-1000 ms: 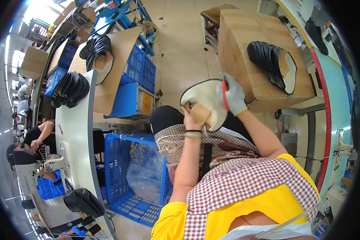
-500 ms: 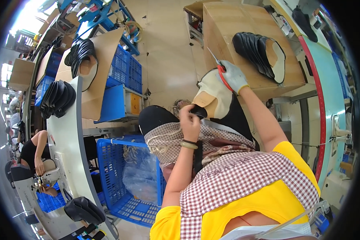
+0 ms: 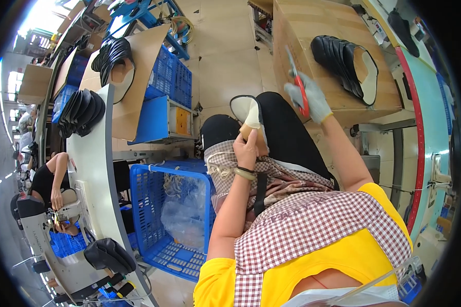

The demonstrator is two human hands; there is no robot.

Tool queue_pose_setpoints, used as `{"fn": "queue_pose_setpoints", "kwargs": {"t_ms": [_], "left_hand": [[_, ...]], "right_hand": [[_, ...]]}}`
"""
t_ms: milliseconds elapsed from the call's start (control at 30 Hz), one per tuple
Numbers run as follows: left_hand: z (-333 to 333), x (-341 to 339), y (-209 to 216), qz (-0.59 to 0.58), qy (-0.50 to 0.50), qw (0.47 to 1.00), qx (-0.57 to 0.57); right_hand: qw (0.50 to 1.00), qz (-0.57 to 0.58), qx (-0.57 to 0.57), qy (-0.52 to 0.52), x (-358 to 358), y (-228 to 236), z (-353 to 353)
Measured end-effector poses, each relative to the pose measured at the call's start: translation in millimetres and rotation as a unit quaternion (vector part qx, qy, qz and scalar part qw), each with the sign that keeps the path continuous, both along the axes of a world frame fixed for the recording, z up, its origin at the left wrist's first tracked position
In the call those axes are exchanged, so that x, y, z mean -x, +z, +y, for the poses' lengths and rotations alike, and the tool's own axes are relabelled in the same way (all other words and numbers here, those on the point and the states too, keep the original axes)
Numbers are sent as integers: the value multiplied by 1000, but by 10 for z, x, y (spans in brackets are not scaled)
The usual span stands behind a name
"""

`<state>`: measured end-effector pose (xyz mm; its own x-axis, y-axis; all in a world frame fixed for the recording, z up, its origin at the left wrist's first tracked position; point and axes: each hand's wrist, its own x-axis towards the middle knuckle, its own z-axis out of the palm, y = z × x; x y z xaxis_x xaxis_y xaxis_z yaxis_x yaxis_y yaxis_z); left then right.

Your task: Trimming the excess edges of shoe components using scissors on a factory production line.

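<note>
My bare left hand (image 3: 246, 147) is closed on a shoe upper (image 3: 247, 110) over my lap, gripping it at a tan lining piece. The upper has a cream lining and a black edge. It stands partly folded, with its lower part hidden behind the fingers. Off to the right, my right hand (image 3: 312, 98) wears a grey glove with a yellow cuff edge. It is wrapped round red-handled scissors (image 3: 301, 92), whose blades point away from me. They are slightly blurred and apart from the upper.
Black shoe uppers (image 3: 343, 64) lie stacked on a cardboard box (image 3: 299, 30) at the right. More stacks (image 3: 112, 56) sit at the left. A blue crate (image 3: 138, 204) with clear plastic bags stands beside my left arm. Another person's arm (image 3: 59, 179) is at a sewing machine, far left.
My right hand has drawn the scissors away from the upper, and their blades have swung more upright. The upper, spread over my lap before, is now folded narrower in my left hand.
</note>
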<state>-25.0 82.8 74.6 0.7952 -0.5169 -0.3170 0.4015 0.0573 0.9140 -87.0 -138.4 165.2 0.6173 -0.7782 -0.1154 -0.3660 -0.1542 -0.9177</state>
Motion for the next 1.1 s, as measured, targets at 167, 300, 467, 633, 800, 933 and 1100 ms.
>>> {"fn": "queue_pose_setpoints", "kwargs": {"t_ms": [167,300,467,633,800,933,1100], "left_hand": [[-27,13,126,27,25,999,4],[41,-45,207,-96,-9,978,-187],[43,48,554,-495,85,771,-391],[40,-139,542,-631,-46,741,-226],[-23,-271,419,-709,-92,670,-201],[-44,-249,408,-693,-91,687,-200],[11,-136,357,-600,2,783,-163]], "right_hand": [[937,26,-273,216,570,336,499],[878,-34,-426,217,930,134,555],[838,-17,-486,248,1021,7,485],[826,-10,-486,285,969,-39,454],[794,-27,-532,293,964,-84,395],[784,-14,-537,311,995,-78,350],[771,3,-529,355,916,-96,317]]}}
